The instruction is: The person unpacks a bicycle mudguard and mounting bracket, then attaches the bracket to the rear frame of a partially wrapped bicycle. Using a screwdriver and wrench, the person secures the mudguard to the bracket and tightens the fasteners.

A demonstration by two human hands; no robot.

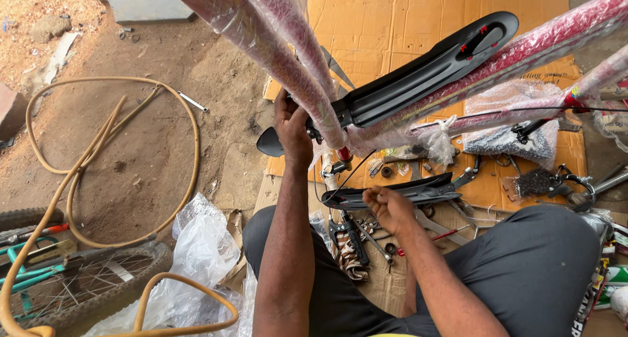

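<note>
The left hand [292, 131] is raised to the black plastic mudguard [425, 69], fingers closed on its lower end where it meets the plastic-wrapped red bicycle frame [275, 49]. Below the mudguard the right hand [387, 208] hangs loosely curled — whether it holds anything I cannot tell — over a second mudguard [399, 194] and tools on flat cardboard [392, 29]. Left of the mudguard, bare dirt and a looped tan hose [111, 160].

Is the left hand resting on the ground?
No, the left hand is raised and grips the wrapped red bicycle frame beside the black mudguard.
</note>
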